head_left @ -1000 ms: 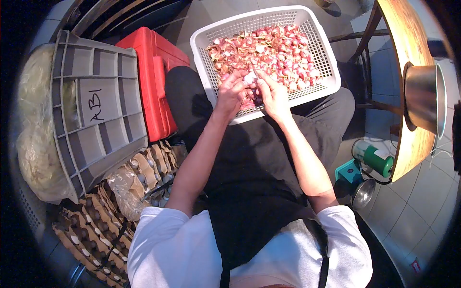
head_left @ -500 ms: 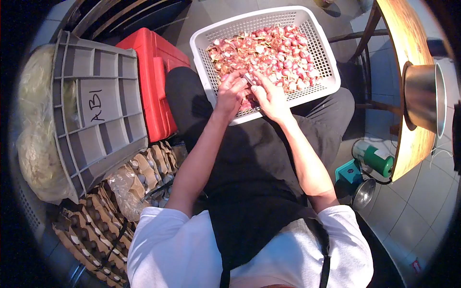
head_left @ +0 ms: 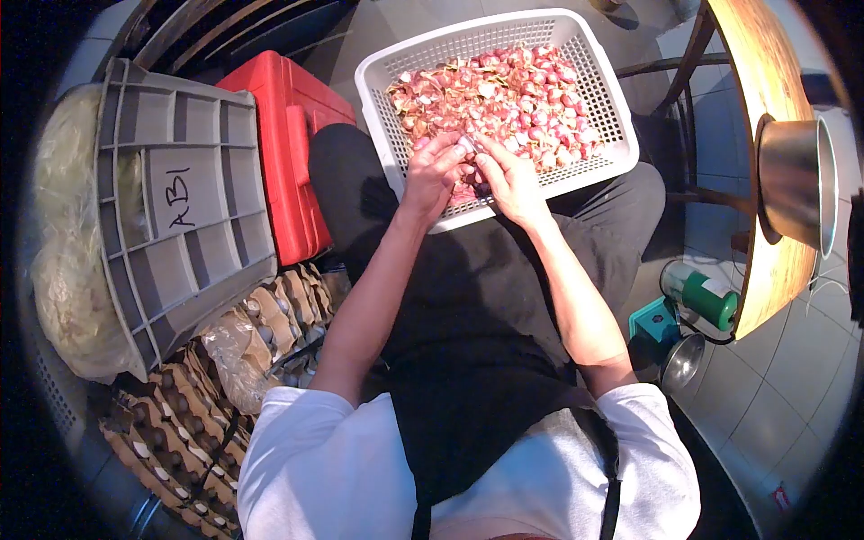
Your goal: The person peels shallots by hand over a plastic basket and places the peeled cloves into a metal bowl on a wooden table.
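Walls of the white basket (head_left: 576,36) bounded the fingers (head_left: 441,151) to the left, to the right and ahead, the right wall farther from them than the left. Its near rim ran just behind the fingers, by the wrists, with the black apron (head_left: 477,297) behind that and the person's knees (head_left: 337,157) on either side. Most room lay ahead and to the right of the fingers, over heaped shallots (head_left: 540,103) and, past these, bare lattice. Outside the basket, a red case (head_left: 279,162) stood left of the fingers and a grey crate (head_left: 193,135) farther left; a wooden desk (head_left: 783,72) bearing a metal pot (head_left: 787,184) was well apart on their right.

The left hand's (head_left: 434,173) fingers were pinched on a small pale bulb (head_left: 465,143), partly hidden at their tips. The right hand's (head_left: 510,182) fingers were bent close beside it; whether they gripped it too, I could not tell. Loose skins (head_left: 427,90) lay ahead and leftward of the fingers, and reddish pieces (head_left: 463,191) showed between the two hands.
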Demonstrator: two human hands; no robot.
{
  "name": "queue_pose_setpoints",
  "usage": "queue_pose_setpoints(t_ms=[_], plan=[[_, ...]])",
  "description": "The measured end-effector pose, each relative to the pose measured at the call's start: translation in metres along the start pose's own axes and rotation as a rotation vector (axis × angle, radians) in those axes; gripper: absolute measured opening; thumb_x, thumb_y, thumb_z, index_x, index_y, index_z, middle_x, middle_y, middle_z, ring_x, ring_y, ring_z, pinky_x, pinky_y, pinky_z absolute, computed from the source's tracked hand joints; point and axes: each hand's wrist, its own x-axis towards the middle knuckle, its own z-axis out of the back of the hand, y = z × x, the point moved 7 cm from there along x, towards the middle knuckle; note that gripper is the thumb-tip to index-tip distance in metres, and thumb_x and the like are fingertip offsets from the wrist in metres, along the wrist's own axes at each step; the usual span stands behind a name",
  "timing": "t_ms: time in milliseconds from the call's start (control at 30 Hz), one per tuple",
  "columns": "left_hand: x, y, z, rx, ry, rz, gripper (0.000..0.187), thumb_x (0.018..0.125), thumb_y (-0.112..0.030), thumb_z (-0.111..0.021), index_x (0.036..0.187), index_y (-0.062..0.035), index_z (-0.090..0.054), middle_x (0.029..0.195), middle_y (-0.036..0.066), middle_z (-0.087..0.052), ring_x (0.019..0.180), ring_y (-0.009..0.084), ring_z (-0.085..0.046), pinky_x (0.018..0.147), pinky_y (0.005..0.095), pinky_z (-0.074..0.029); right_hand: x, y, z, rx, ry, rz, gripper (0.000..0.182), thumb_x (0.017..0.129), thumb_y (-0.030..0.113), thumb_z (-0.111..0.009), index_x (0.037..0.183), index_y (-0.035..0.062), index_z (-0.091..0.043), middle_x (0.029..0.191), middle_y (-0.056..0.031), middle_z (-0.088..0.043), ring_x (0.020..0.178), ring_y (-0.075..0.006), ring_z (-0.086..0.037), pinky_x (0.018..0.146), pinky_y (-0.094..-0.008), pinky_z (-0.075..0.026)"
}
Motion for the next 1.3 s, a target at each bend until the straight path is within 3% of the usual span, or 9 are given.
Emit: queue_pose_setpoints(t_ms=[267, 367, 667, 733, 833, 1067, 1167, 1267, 1300], plan=[[-0.001, -0.001, 0.0, -0.083, -0.037, -0.028, 0.021, 0.093, -0.004, -0.057, 0.114, 0.0021, -0.056, 0.105, 0.008, -0.063, 0.092, 0.0163, -0.064, 0.079, 0.0303, -0.054, -0.001, 0.007, 0.0, -0.044, 0.017, 0.059, 0.042, 0.097, 0.02, -0.055, 0.134, 0.0002, -0.052, 0.082, -0.0132, -0.068, 0.074, -0.0174, -0.065, 0.071, -0.0311, -0.052], [-0.001, 0.0, 0.001, -0.105, -0.03, -0.032, 0.021, 0.093, -0.004, -0.058, 0.113, 0.0015, -0.056, 0.106, 0.008, -0.063, 0.092, 0.0166, -0.064, 0.081, 0.0317, -0.054, -0.001, 0.007, -0.001, -0.036, 0.081, -0.015, 0.042, 0.097, 0.021, -0.055, 0.134, 0.0014, -0.052, 0.084, -0.0146, -0.068, 0.074, -0.0173, -0.065, 0.072, -0.0314, -0.052], [-0.006, -0.002, -0.005, -0.105, -0.015, 0.015, 0.024, 0.092, -0.005, -0.06, 0.114, 0.0021, -0.057, 0.11, 0.008, -0.063, 0.099, 0.0183, -0.063, 0.089, 0.0349, -0.052, 0.0, 0.009, 0.002, -0.132, -0.076, 0.218, 0.037, 0.096, 0.022, -0.055, 0.128, 0.0035, -0.053, 0.084, -0.0189, -0.069, 0.083, -0.0353, -0.07, 0.073, -0.0418, -0.053], [-0.005, 0.0, -0.006, -0.089, 0.031, 0.038, 0.025, 0.092, -0.005, -0.06, 0.115, 0.0016, -0.055, 0.113, 0.008, -0.062, 0.103, 0.0196, -0.062, 0.094, 0.0368, -0.049, 0.0, 0.011, 0.002, -0.136, -0.056, 0.159, 0.034, 0.096, 0.022, -0.055, 0.124, 0.0034, -0.054, 0.084, -0.0197, -0.069, 0.083, -0.0348, -0.07, 0.073, -0.0415, -0.053], [0.0, 0.01, 0.002, -0.021, 0.019, 0.117, 0.024, 0.091, -0.007, -0.061, 0.113, 0.0018, -0.057, 0.112, 0.009, -0.062, 0.103, 0.0197, -0.062, 0.094, 0.0366, -0.049, 0.001, 0.008, 0.001, -0.134, -0.059, 0.105, 0.029, 0.096, 0.022, -0.055, 0.119, 0.0032, -0.055, 0.083, -0.0206, -0.068, 0.082, -0.0346, -0.07, 0.072, -0.0415, -0.053], [-0.004, 0.005, -0.008, -0.042, 0.001, 0.1, 0.023, 0.091, -0.009, -0.062, 0.111, 0.0009, -0.058, 0.108, 0.008, -0.062, 0.101, 0.0189, -0.061, 0.089, 0.0353, -0.05, 0.001, 0.006, 0.001, -0.108, -0.101, 0.08, 0.024, 0.096, 0.02, -0.056, 0.111, 0.0023, -0.058, 0.081, -0.0203, -0.068, 0.081, -0.0349, -0.07, 0.071, -0.0415, -0.053], [-0.003, 0.004, -0.007, 0.032, -0.013, 0.064, 0.02, 0.092, -0.009, -0.062, 0.109, -0.0001, -0.059, 0.106, 0.008, -0.063, 0.099, 0.0183, -0.062, 0.085, 0.034, -0.051, 0.002, 0.004, 0.002, -0.152, -0.16, 0.157, 0.022, 0.096, 0.02, -0.057, 0.107, 0.0017, -0.059, 0.081, -0.0196, -0.068, 0.08, -0.0322, -0.07, 0.071, -0.0391, -0.053], [-0.001, 0.007, -0.001, 0.088, -0.012, 0.045, 0.018, 0.092, -0.008, -0.061, 0.108, 0.0009, -0.059, 0.103, 0.008, -0.063, 0.095, 0.0179, -0.062, 0.081, 0.0322, -0.051, 0.002, 0.004, 0.004, -0.065, -0.125, 0.055, 0.021, 0.096, 0.019, -0.058, 0.104, 0.0005, -0.059, 0.084, -0.0197, -0.069, 0.081, -0.0275, -0.071, 0.072, -0.0364, -0.053], [-0.001, 0.008, -0.001, 0.09, -0.005, 0.054, 0.02, 0.093, -0.008, -0.06, 0.109, 0.0023, -0.059, 0.103, 0.009, -0.063, 0.094, 0.0176, -0.062, 0.081, 0.0312, -0.051, 0.002, 0.003, 0.004, -0.031, -0.103, 0.036, 0.02, 0.097, 0.017, -0.057, 0.106, 0.0002, -0.058, 0.084, -0.0161, -0.068, 0.08, -0.022, -0.068, 0.072, -0.0333, -0.052]])
